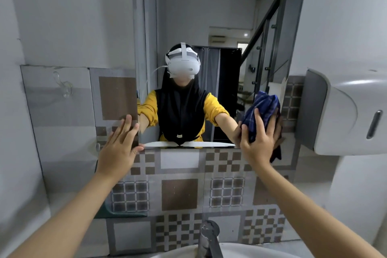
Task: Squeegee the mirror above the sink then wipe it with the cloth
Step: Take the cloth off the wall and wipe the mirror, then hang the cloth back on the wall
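The tall mirror hangs on the wall above the sink and reflects a person in a yellow top with a headset. My right hand presses a bunched dark blue checked cloth against the mirror's lower right corner. My left hand lies flat with spread fingers on the tiled wall at the mirror's lower left edge, holding nothing. No squeegee is in view.
A white paper-towel dispenser juts out on the right wall beside the cloth. A clear plastic hook sticks to the wall at left. The chrome tap rises at the bottom centre. Patterned brown and grey tiles cover the wall below the mirror.
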